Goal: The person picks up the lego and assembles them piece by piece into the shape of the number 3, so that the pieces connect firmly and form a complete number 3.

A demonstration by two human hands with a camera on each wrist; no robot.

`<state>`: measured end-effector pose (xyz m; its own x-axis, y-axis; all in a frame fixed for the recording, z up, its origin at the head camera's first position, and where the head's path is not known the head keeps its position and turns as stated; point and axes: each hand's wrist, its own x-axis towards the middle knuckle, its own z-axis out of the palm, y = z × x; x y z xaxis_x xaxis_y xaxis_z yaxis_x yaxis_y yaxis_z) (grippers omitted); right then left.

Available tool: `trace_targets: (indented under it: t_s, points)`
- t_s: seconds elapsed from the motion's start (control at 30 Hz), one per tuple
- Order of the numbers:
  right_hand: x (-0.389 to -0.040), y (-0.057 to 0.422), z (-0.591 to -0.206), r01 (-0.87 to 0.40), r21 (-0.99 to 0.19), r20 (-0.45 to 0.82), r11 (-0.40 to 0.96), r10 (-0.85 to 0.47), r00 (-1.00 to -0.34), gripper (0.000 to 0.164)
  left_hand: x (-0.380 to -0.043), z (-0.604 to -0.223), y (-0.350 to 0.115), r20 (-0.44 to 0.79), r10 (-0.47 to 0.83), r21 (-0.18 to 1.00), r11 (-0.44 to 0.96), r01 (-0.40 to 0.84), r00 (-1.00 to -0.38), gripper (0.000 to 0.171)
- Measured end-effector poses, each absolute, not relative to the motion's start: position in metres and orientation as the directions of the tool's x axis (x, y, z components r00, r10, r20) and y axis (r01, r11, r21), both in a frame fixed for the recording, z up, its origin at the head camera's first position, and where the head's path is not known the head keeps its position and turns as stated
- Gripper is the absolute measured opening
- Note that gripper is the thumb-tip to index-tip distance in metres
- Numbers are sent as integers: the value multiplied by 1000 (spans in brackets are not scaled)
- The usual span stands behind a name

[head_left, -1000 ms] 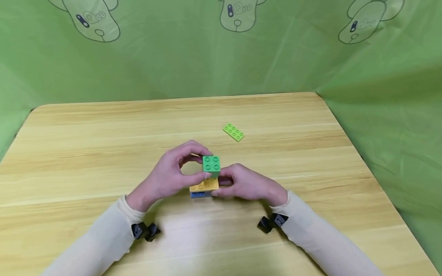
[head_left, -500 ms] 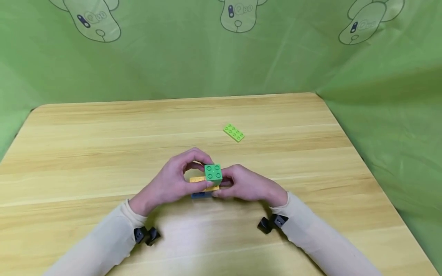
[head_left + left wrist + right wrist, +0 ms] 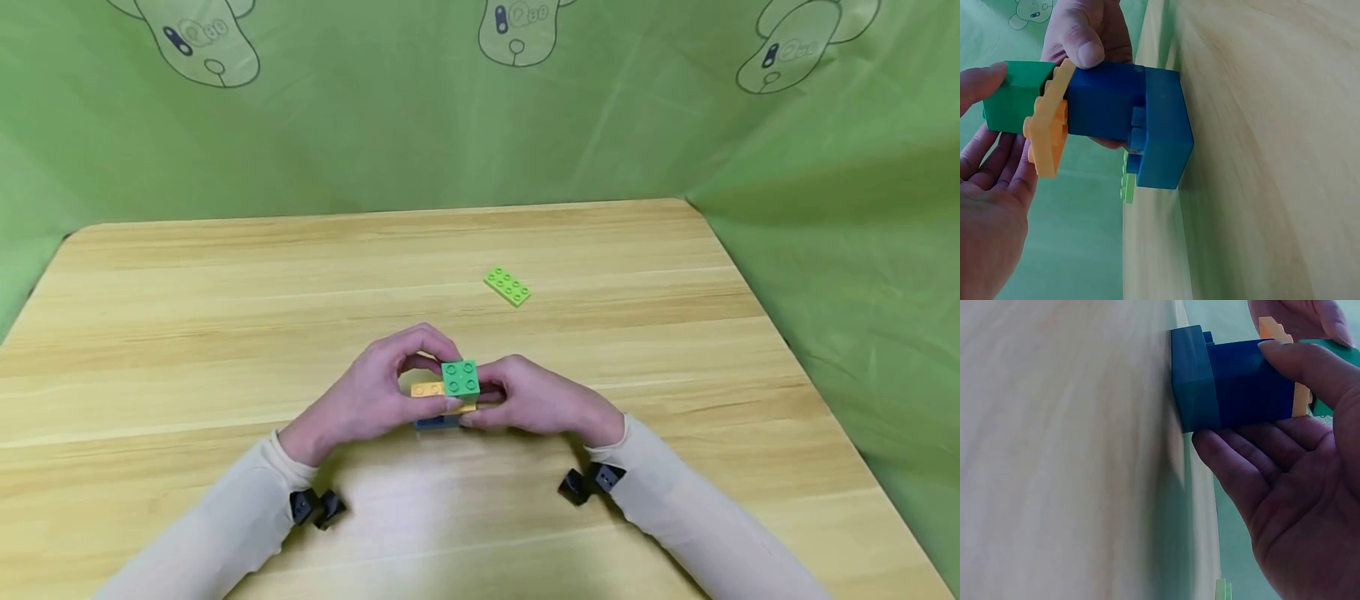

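A green square brick (image 3: 461, 379) with studs on top is pinched between the thumb and fingers of my left hand (image 3: 367, 392). It sits over the right end of a flat yellow-orange plate brick (image 3: 1047, 128); a narrow dark gap shows between them in the left wrist view. Under the plate's right half is a dark blue brick (image 3: 1250, 381), which my right hand (image 3: 543, 396) grips from the right side. That blue brick stands on a lighter blue brick (image 3: 1169, 128) at the table, whose left studs are bare.
A flat lime green plate brick (image 3: 507, 287) lies on the wooden table (image 3: 225, 317) beyond the hands. Green cloth (image 3: 375, 125) hangs behind the table and along its sides. Both wrists carry small black cameras (image 3: 592, 483).
My left hand has lowered the green brick toward the right end of the yellow-orange plate. The right hand keeps its grip on the stack, almost still.
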<state>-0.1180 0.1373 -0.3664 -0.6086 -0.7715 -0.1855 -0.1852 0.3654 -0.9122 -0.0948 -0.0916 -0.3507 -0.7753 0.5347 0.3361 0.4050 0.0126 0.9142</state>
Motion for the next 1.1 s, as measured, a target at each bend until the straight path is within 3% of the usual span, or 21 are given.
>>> trace_targets:
  t_s: [1.1]
  points:
    - [-118, 139, -367, -193, -900, -200, 390, -764, -613, 24, -95, -353, -92, 318, 564, 897, 80, 434, -762, 28]
